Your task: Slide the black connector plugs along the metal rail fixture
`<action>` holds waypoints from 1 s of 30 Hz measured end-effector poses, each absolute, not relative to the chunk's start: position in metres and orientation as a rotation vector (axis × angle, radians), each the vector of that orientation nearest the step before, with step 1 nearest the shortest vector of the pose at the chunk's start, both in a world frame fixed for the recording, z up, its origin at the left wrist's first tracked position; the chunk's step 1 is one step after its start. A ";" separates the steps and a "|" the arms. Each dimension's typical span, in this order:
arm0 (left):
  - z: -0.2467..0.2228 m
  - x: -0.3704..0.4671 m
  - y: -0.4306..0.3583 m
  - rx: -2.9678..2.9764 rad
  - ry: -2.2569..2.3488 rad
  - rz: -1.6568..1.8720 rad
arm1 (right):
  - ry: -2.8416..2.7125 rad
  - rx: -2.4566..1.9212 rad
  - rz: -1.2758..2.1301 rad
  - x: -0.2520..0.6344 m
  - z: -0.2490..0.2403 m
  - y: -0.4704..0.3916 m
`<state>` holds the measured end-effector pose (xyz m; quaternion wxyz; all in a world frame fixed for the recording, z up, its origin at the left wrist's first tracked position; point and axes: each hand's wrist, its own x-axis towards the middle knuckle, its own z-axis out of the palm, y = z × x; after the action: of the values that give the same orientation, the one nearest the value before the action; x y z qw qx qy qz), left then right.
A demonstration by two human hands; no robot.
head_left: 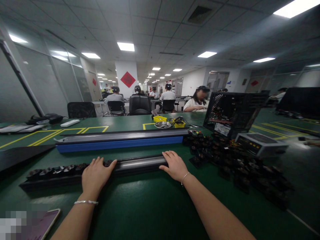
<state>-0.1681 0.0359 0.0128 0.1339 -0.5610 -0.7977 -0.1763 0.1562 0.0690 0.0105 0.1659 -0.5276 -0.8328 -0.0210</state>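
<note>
A long black tray (140,164) lies across the green table in front of me. Small black parts (60,170) stand in a row in its left portion, while its right portion shows a bare, shiny metallic channel. My left hand (96,175) rests over the middle of the tray, beside the row of parts, its thumb apart from the fingers. At the tray's right end is my right hand (174,166), thumb and fingers spread around the end. Neither hand has a separate object visible in it.
Behind the tray lies a long blue strip (120,144). A heap of black parts (225,156), a grey power supply (261,144) and an open computer case (231,113) are at the right. A phone (47,223) lies front left. A person (196,101) sits across the table.
</note>
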 end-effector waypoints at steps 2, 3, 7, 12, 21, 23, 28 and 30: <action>0.011 -0.172 0.035 -1.750 -2.246 -0.462 | -2.371 -1.508 -0.061 0.156 0.011 0.069; 0.011 -0.173 0.034 -1.796 -2.218 -0.452 | -2.372 -1.512 -0.060 0.156 0.011 0.069; 0.012 -0.173 0.032 -1.847 -2.203 -0.462 | -2.375 -1.527 -0.047 0.155 0.012 0.069; 0.013 -0.171 0.033 -1.909 -2.174 -0.468 | -2.363 -1.511 -0.050 0.155 0.011 0.069; 0.006 -0.168 0.039 -1.983 -2.102 -0.383 | -2.365 -1.533 -0.050 0.155 0.012 0.068; 0.004 -0.168 0.040 -1.992 -2.085 -0.364 | -2.361 -1.534 -0.043 0.155 0.012 0.068; 0.001 -0.167 0.043 -2.036 -2.063 -0.309 | -2.356 -1.520 -0.052 0.155 0.012 0.067; 0.001 -0.166 0.043 -2.039 -2.057 -0.300 | -2.356 -1.520 -0.052 0.155 0.012 0.067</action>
<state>-0.1663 0.0430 0.0008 0.1148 -0.6956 -0.7018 -0.1022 0.1548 0.0672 0.0117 0.1681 -0.5343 -0.8282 -0.0183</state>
